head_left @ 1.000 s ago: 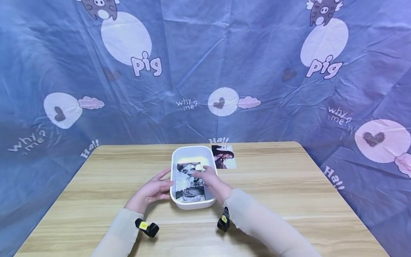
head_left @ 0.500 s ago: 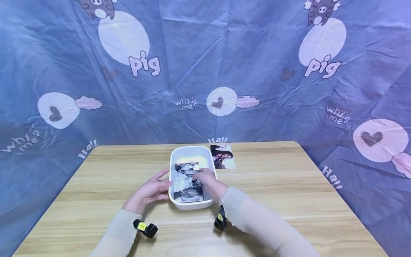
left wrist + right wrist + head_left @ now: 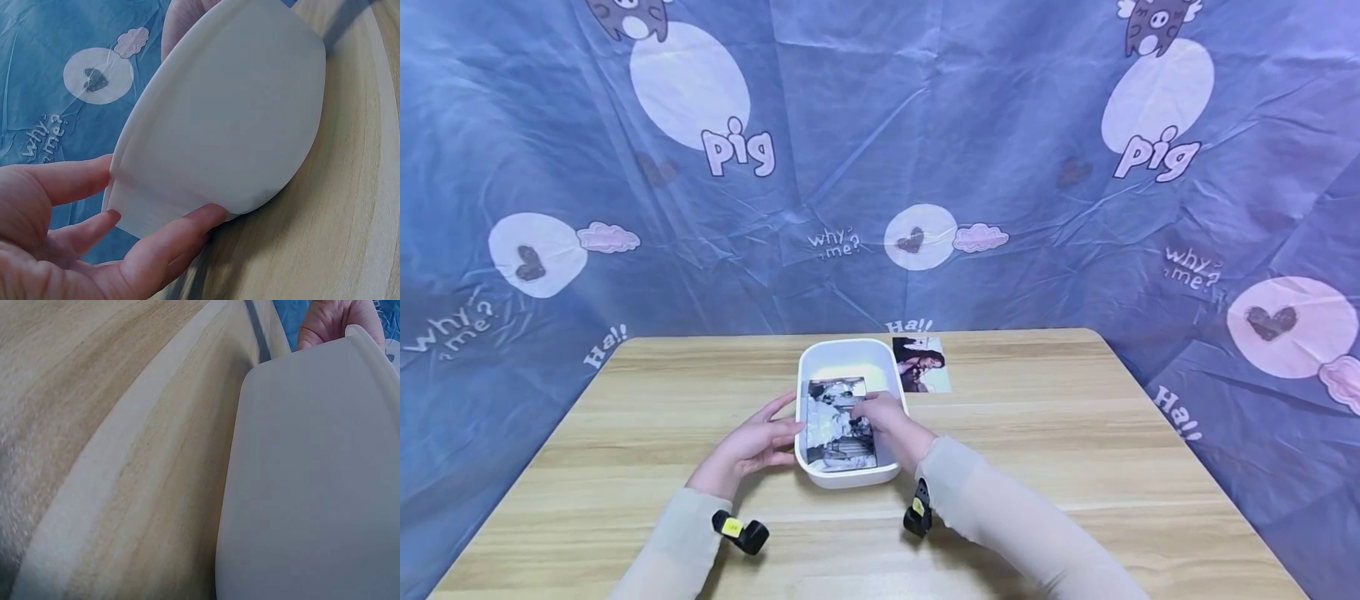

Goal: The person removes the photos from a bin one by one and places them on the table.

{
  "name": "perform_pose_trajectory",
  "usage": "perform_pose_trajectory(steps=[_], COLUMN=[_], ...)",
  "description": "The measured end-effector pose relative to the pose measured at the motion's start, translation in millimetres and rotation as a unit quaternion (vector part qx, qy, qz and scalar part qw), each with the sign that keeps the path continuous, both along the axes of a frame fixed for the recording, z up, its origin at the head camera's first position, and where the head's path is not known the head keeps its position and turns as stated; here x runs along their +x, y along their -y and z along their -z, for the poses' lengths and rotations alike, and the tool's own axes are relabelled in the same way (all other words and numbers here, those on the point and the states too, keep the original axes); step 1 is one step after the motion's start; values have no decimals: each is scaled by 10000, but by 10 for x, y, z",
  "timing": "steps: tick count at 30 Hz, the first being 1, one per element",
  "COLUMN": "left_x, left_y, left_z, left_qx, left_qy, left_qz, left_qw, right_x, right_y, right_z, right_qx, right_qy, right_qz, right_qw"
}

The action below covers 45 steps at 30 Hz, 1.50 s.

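Note:
A white rectangular tub (image 3: pixel 850 479) stands on the wooden table. Inside lies a black-and-white photo (image 3: pixel 831 425), flat near the tub's left and front. My left hand (image 3: pixel 760 442) rests against the tub's left wall with fingers spread. In the left wrist view its fingertips touch the rim and the white outer wall (image 3: pixel 219 112). My right hand (image 3: pixel 887 417) reaches over the right rim into the tub, thumb side over the photo's right part. Its other fingers are hidden, and I cannot tell whether they pinch the photo. The right wrist view shows mostly the tub's outside (image 3: pixel 312 475).
Another photo (image 3: pixel 925 367), with a dark-haired person on it, lies on the table just right of the tub's far end. The table (image 3: pixel 1045 417) has light wood grain. A blue printed cloth (image 3: pixel 835 183) hangs behind its far edge.
The right hand's fingers, spread wider over the photo a second ago, have drawn together and down into the tub. The left hand stays at the tub's side.

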<state>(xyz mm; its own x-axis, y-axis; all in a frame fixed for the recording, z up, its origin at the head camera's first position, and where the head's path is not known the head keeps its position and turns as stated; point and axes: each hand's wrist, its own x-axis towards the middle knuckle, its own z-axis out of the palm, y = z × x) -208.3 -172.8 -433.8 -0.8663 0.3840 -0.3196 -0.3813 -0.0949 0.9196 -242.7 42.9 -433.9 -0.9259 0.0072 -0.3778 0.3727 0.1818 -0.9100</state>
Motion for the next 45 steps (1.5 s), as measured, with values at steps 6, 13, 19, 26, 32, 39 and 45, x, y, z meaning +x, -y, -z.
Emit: perform_pose_trajectory(steps=[6,13,19,26,32,39,45], left_x=[9,12,30,50,74,80,74], left_y=[-20,-15,-22,-35,-41,-39,-40], left_z=[-12,-27,-35,-36,-25,-24,-19], left_qx=[-69,-87,-67,-69,-97,-93,-159], left_qy=[-9,-11,-6,33,-9,-31,-47], left_qz=[-7,-14,-3,-81,-90,-31,-51], left_qw=[10000,10000,10000,9999,9999,9999,9998], right_x=[0,18,47,74,92,12,-167], right_y=[-5,8,17,6,-10,-167,-547], right_z=[6,-9,-5,-32,-61,-303,-532], right_qx=[225,317,336,339,493,186,-442], right_qy=[-120,-401,-731,-732,-870,-1144,-1050], right_qz=[-14,72,184,126,7,143,523], right_qw=[9997,9987,9966,9967,9950,9932,9921])
